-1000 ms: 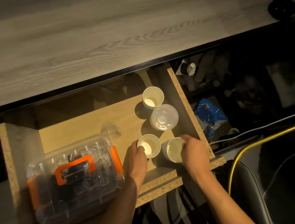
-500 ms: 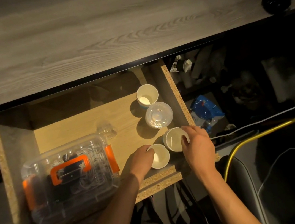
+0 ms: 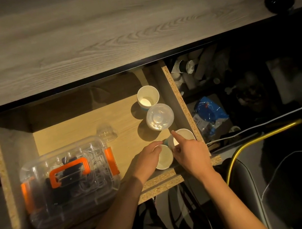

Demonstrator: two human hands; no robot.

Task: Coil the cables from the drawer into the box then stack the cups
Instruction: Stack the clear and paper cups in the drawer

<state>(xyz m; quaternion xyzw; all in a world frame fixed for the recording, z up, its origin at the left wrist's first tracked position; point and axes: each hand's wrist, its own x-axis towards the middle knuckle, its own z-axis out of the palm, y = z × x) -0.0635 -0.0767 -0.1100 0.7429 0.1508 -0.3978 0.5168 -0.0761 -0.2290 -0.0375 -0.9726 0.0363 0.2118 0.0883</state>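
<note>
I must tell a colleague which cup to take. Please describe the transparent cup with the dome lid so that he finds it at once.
Look into the open wooden drawer, along its right wall. Four cups stand there in a row from back to front; the clear lidded cup is second from the back, just in front of a white paper cup. Only it is transparent with a domed lid; the others are open white paper.

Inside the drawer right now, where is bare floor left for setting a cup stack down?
Bare drawer floor runs behind the clear box, from the left wall to the small clear cup, and between that box and the left hand. The right side is crowded: paper cups, a lidded cup, both hands.
</note>
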